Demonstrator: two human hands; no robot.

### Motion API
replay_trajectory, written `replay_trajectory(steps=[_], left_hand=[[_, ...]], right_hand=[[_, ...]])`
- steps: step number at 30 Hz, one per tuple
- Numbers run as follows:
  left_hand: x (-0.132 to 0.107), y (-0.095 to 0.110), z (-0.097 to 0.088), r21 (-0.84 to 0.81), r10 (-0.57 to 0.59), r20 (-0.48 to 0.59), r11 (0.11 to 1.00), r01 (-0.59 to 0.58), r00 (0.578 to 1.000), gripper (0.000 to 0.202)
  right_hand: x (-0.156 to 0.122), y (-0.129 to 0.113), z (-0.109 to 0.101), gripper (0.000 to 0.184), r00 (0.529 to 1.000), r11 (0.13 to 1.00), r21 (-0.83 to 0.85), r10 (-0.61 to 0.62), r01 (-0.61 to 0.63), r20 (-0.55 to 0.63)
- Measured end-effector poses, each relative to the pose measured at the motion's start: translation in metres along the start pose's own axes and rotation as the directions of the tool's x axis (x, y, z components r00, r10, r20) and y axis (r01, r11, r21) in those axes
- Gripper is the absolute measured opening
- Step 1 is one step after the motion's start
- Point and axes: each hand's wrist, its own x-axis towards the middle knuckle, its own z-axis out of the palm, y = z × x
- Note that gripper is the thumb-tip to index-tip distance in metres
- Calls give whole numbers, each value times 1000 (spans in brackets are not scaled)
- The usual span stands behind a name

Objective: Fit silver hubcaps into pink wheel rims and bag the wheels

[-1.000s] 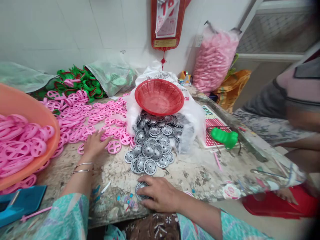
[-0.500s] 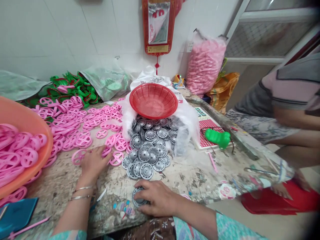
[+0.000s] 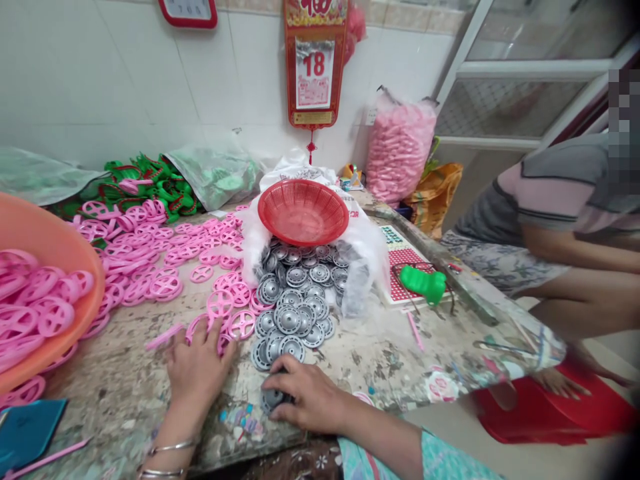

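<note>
The left hand (image 3: 200, 365) is resting on a pink plastic spoked wheel (image 3: 194, 325) while the right hand (image 3: 306, 395) is holding a grey round plastic disc (image 3: 271, 399).

The left hand is lying flat with its fingers spread wide over the pink wheel, at the near edge of the scattered pink wheels (image 3: 150, 267). The right hand is curling over the grey disc, with its fingertips pinching the rim. The disc is lying on the speckled stone counter (image 3: 380, 353) close to the front edge, just beside the heap of grey discs (image 3: 295, 303). A red plastic mesh basket (image 3: 303, 213) is sitting behind the heap. An orange plastic tub (image 3: 93, 280) with pink wheels is standing at the left. Another person's striped sleeve (image 3: 565, 193) is showing at the right.
</note>
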Motion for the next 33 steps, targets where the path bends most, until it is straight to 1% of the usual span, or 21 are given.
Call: replay_trajectory(steps=[3, 7, 10, 11, 12, 13, 14, 15, 16, 17, 19, 20, 21, 23, 25, 27, 29, 30, 31, 32, 33], left_hand=[[-16, 8, 6, 93, 83, -28, 992, -80, 996, 57], [-31, 11, 12, 107, 161, -51, 982, -155, 986, 52], [-34, 7, 13, 89, 193, -44, 978, -189, 980, 51], [-34, 5, 13, 80, 202, -40, 977, -198, 979, 51], [-33, 3, 13, 70, 209, -35, 976, -206, 977, 51], [-33, 1, 13, 60, 214, -31, 976, -212, 976, 51], [-32, 0, 13, 51, 216, -27, 975, -214, 976, 51], [-32, -2, 14, 45, 220, -25, 975, -219, 975, 50], [-32, -3, 15, 42, 226, -28, 974, -225, 974, 50], [-32, -5, 16, 40, 233, -33, 972, -232, 972, 50], [-31, -8, 20, 35, 243, -51, 970, -242, 969, 50], [-31, -10, 22, 31, 246, -60, 969, -245, 967, 50], [-30, -12, 25, 26, 247, -70, 969, -246, 966, 50], [-28, -17, 31, 14, 253, -90, 968, -252, 963, 50], [-26, -21, 35, -4, 264, -108, 964, -266, 958, 48], [-25, -25, 38, -18, 279, -120, 959, -283, 953, 46], [-24, -27, 37, -21, 301, -134, 952, -306, 944, 44], [-24, -28, 35, -19, 314, -145, 947, -320, 938, 44], [-24, -28, 33, -17, 326, -160, 943, -333, 932, 44], [-23, -27, 31, -16, 337, -179, 938, -345, 924, 43], [-23, -27, 28, -15, 346, -196, 934, -356, 917, 43]], right_hand=[[0, -1, 2, 54, 999, 999, 21, 40, -39, -24], [-4, -5, 5, 56, 989, 988, 77, 139, -135, -51], [-17, 2, -6, 35, 977, 961, 244, 169, -134, -130], [-24, 9, -14, 27, 961, 937, 325, 197, -126, -196], [-34, 19, -27, 21, 922, 906, 406, 251, -117, -295], [-46, 31, -42, 21, 838, 868, 484, 343, -110, -425], [-61, 46, -60, 22, 683, 836, 540, 453, -101, -573], [-79, 63, -81, 26, 454, 813, 575, 548, -90, -703], [-100, 79, -102, 31, 165, 805, 592, 590, -43, -790], [-122, 96, -122, 32, -2, 814, 581, 581, -19, -814], [-167, 123, -155, 27, -240, 817, 577, 559, -3, -793], [-187, 133, -165, 27, -383, 775, 631, 591, 25, -710], [-204, 141, -172, 26, -434, 753, 657, 602, 28, -670], [-225, 148, -172, 29, -467, 738, 674, 606, 28, -644], [-227, 148, -161, 30, -468, 755, 656, 583, 11, -664], [-214, 139, -147, 30, -474, 789, 614, 538, -9, -698], [-192, 123, -137, 34, -445, 830, 557, 485, -38, -753], [-180, 113, -133, 35, -412, 855, 515, 448, -63, -793], [-167, 101, -130, 33, -325, 899, 415, 353, -144, -877], [-154, 88, -127, 29, -226, 928, 299, 249, -222, -942], [-141, 75, -122, 23, -94, 938, 197, 177, -286, -980]])
